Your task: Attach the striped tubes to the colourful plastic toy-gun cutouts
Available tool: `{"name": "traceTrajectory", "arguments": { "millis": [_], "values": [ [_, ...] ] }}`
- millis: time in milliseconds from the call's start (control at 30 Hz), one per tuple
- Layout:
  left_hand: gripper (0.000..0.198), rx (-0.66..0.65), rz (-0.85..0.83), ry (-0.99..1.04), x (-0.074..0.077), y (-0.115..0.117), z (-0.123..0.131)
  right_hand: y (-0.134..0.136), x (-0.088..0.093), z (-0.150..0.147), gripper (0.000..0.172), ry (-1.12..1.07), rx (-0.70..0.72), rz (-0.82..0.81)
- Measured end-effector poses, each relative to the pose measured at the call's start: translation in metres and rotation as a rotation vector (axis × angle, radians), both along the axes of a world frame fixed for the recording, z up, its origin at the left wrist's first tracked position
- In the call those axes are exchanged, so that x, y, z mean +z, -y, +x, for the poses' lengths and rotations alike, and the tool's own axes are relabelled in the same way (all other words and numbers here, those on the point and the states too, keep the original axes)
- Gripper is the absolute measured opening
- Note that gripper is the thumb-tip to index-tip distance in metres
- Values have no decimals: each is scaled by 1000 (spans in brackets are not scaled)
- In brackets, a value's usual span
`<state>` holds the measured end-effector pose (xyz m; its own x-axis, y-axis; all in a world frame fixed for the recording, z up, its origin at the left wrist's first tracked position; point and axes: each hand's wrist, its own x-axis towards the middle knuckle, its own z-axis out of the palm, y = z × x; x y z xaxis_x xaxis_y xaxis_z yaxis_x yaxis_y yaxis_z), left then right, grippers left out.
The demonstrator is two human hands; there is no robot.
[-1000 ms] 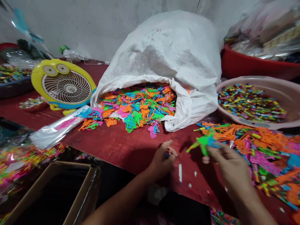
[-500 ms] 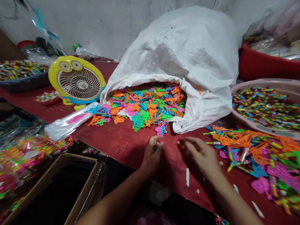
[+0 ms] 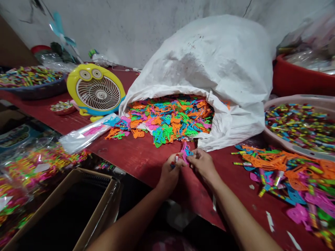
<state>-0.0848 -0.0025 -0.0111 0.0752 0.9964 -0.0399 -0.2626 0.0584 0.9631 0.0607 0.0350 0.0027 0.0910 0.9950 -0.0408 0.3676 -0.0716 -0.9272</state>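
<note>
My left hand [image 3: 169,173] is closed around small coloured tubes [image 3: 177,157]; a red-and-white end and a dark blue end show between the fingers. My right hand [image 3: 205,166] pinches at a pink flat plastic piece [image 3: 184,150] and a blue plastic piece [image 3: 188,152], right beside the left fingertips. Both hands meet over the red table, in front of a big white sack [image 3: 209,55]. From the sack's mouth spills a heap of orange, green, blue and pink plastic pieces [image 3: 172,120].
A yellow fan [image 3: 101,94] and a clear plastic packet [image 3: 86,134] are at the left. To the right, a pale basin [image 3: 288,137] holds striped tubes, with a pile of pieces joined to tubes [image 3: 285,167] before it. An open carton [image 3: 78,205] sits below the table's edge.
My right hand has moved left and forward, closing on the pink and blue pieces that lay on the table. The view has shifted slightly left.
</note>
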Motion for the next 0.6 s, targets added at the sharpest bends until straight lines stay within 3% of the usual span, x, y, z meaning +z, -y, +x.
{"name": "traceTrajectory", "arguments": {
  "millis": [167, 267, 400, 600],
  "values": [
    [29, -32, 34, 18, -1, 4, 7, 48, 11, 26, 50, -280, -76, -52],
    [26, -72, 45, 56, 1, 8, 21, 71, 22, 35, 44, -388, -157, -17],
    [24, -145, 80, 84, 6, 13, 40, 89, 28, 36, 32, -360, -163, 13],
    [32, -196, 144, 76, 7, 15, 50, 94, 13, 39, 27, -227, -162, 63]
  ]
}}
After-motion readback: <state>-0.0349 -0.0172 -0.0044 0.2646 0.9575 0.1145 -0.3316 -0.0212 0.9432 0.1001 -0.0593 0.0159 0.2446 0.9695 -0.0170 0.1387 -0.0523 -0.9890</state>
